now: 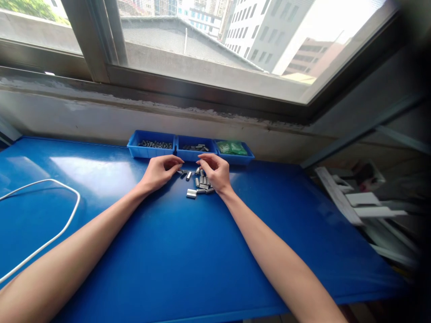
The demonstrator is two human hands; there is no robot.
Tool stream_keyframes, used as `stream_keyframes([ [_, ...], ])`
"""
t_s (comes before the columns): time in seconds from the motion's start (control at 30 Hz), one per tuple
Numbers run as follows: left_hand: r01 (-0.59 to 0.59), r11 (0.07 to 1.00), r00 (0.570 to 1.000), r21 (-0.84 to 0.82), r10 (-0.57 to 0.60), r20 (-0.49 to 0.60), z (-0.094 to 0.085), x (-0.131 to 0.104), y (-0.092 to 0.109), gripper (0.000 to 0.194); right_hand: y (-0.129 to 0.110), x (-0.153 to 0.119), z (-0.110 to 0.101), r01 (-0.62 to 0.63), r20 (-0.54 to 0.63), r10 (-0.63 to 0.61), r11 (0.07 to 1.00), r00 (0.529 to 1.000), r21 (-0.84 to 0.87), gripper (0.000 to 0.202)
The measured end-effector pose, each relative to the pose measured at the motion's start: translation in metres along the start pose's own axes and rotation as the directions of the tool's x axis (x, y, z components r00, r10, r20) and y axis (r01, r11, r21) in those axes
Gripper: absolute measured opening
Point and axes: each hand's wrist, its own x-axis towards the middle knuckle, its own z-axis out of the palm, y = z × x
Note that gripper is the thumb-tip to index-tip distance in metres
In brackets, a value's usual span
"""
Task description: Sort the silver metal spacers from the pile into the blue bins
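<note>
My left hand point(162, 171) is closed in a pinch, thumb and forefinger nearly meeting just in front of the bins. Small dark metal pieces point(183, 173) lie right below those fingertips. Across a short gap, my right hand point(217, 172) is also curled with its fingertips together; whatever either pinch holds is too small to make out. A loose pile of short silvery metal cylinders point(203, 181) lies beside and partly behind my right hand. One single cylinder point(189, 176) rests between the hands, and a pair of cylinders point(191, 194) lies nearer to me.
Along the wall stand a blue bin of small screw-like parts point(155, 145), a middle blue bin with metal pieces point(195, 147) and a bin holding green plastic bags point(231, 147). A white cable point(76, 206) curves over the blue table point(175, 260) at left. White parts point(367, 204) sit at right.
</note>
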Motion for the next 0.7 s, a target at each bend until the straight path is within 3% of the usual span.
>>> stream_keyframes([
  [0.07, 0.005, 1.000, 1.000, 0.008, -0.005, -0.028, -0.001, 0.000, 0.003, 0.028, -0.002, -0.002, 0.001, 0.037, 0.041, -0.034, 0.997, 0.999, -0.075, 0.016],
  [0.13, -0.068, 0.994, 0.997, 0.080, 0.070, -0.015, 0.000, -0.002, 0.007, 0.026, -0.005, -0.003, 0.001, 0.055, 0.059, -0.049, 0.993, 0.997, -0.109, 0.016],
  [0.23, -0.269, 0.938, 0.959, 0.218, 0.240, 0.151, 0.001, -0.004, 0.012, 0.026, -0.007, -0.002, 0.000, 0.033, 0.041, -0.030, 0.996, 0.999, -0.089, 0.016],
  [0.33, -0.376, 0.889, 0.911, 0.262, 0.303, 0.280, 0.003, -0.005, 0.010, 0.027, -0.007, -0.002, 0.000, 0.008, 0.038, -0.006, 0.999, 0.999, -0.054, 0.015],
  [0.6, -0.390, 0.875, 0.912, 0.288, 0.323, 0.254, 0.003, -0.008, 0.010, 0.030, -0.005, -0.002, 0.001, 0.007, 0.055, -0.006, 1.000, 0.998, -0.013, 0.015],
  [0.7, -0.343, 0.903, 0.929, 0.257, 0.287, 0.232, 0.003, -0.008, 0.011, 0.031, -0.005, -0.002, 0.001, -0.001, 0.060, 0.001, 1.000, 0.998, 0.004, 0.015],
])
